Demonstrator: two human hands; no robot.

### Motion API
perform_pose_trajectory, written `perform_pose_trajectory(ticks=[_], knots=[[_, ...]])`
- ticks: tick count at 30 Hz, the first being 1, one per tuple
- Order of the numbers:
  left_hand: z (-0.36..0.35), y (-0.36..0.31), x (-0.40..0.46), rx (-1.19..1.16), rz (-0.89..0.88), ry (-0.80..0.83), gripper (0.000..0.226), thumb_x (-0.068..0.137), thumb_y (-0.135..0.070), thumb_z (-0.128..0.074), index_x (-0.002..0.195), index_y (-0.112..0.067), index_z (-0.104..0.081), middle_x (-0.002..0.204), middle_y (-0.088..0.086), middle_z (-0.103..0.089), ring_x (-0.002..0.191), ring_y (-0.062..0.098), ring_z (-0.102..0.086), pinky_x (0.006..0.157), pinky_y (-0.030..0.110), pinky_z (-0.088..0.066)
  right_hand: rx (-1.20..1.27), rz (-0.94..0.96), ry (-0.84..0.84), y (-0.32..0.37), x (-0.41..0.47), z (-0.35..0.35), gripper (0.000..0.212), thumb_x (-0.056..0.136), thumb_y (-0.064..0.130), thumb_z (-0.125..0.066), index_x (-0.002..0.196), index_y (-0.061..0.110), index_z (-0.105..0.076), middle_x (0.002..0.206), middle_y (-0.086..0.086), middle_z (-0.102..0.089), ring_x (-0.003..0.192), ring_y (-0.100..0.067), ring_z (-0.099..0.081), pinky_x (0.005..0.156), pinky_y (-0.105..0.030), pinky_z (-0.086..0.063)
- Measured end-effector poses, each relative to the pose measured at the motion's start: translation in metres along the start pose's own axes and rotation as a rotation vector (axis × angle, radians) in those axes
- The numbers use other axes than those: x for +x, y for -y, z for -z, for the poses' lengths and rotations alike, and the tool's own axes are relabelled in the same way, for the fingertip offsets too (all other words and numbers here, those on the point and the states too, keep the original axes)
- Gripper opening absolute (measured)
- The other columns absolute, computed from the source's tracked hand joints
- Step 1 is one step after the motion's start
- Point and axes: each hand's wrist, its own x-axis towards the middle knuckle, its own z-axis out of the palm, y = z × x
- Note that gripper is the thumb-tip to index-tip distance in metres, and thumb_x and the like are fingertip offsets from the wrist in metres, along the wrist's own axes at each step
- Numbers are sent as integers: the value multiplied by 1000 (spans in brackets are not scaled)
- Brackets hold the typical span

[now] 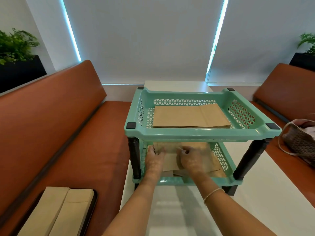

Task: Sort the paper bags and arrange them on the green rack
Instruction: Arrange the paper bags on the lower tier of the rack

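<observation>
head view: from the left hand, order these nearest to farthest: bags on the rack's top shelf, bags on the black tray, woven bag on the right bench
From the left hand:
1. Top-shelf bags, just above and behind it.
2. Tray bags, lower left on the bench.
3. Woven bag, far right.

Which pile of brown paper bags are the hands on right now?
The pile on the green rack's lower shelf; both hands grip it. The top-shelf pile and bench tray pile lie untouched.

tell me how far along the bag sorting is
Done: a neat stack of paper bags lies in the green rack's top tier. In hand: the left hand and right hand hold smaller bags inside the lower tier. Left: two bag piles wait on the black tray on the bench.
</observation>
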Motion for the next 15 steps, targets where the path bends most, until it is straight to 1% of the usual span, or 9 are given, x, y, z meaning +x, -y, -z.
perform_pose_trajectory(ticks=[2, 4, 6, 8, 9, 10, 12, 13, 15], knots=[[0, -2, -1, -17, 3, -33, 29, 92, -27, -58, 119, -17, -51, 92, -10, -52, 100, 18, -53, 84, 25, -36, -236, -25, -94, -5, 5, -3, 37, 98, 36, -39, 125, 15, -53, 123, -11, -55, 111, -25, -53, 93, -35, -45], [1, -5, -3, -1, 17, -92, 33, 93, -27, -56, 124, -17, -50, 99, -7, -52, 97, 16, -50, 81, 24, -35, -313, -128, -157, -12, 6, -2, 51, 94, 50, -40, 130, 15, -41, 125, -14, -46, 114, -28, -47, 93, -38, -39], [1, -6, -3, 5, 26, -145, 36, 93, -29, -56, 126, -15, -50, 108, -1, -58, 94, 15, -49, 80, 26, -36, -370, -168, -142, -18, 6, -2, 72, 85, 63, -48, 134, 13, -32, 126, -15, -45, 115, -29, -45, 95, -39, -38], [0, -6, -4, -12, 38, -175, 37, 93, -29, -56, 127, -15, -50, 111, 4, -60, 103, 22, -55, 84, 30, -40, -480, -159, -99, -23, 7, -7, 95, 74, 73, -52, 139, 10, -22, 125, -15, -44, 115, -30, -45, 97, -40, -38], [0, -6, -4, -13, 39, -184, 38, 93, -29, -56, 128, -16, -50, 113, 6, -60, 107, 24, -55, 87, 32, -42, -508, -164, -79, -24, 8, -8, 101, 72, 73, -55, 141, 10, -17, 126, -16, -43, 116, -30, -44, 98, -40, -37], [-1, -6, -5, -10, 41, -193, 38, 93, -30, -56, 128, -16, -50, 115, 7, -60, 109, 25, -55, 88, 33, -42, -515, -168, -65, -23, 9, -9, 102, 72, 68, -58, 142, 9, -13, 126, -16, -44, 116, -30, -45, 98, -40, -38], [0, -5, -5, -4, 35, -202, 37, 93, -30, -56, 127, -16, -51, 116, 8, -61, 104, 23, -55, 85, 32, -42, -503, -188, -59, -21, 11, -8, 99, 76, 53, -64, 144, 7, -9, 123, -15, -47, 113, -29, -49, 96, -40, -40], [0, -5, -5, 6, 34, -202, 37, 93, -30, -56, 127, -16, -50, 116, 8, -61, 103, 22, -55, 84, 31, -42, -483, -200, -62, -19, 11, -7, 98, 76, 48, -67, 144, 6, -9, 121, -14, -50, 112, -29, -51, 94, -40, -41], [1, -5, -5, 37, 36, -204, 39, 93, -30, -56, 128, -15, -49, 117, 8, -61, 107, 24, -56, 86, 33, -43, -426, -218, -72, -17, 13, -6, 96, 76, 40, -70, 142, 6, -11, 119, -13, -56, 111, -30, -54, 95, -41, -42]])
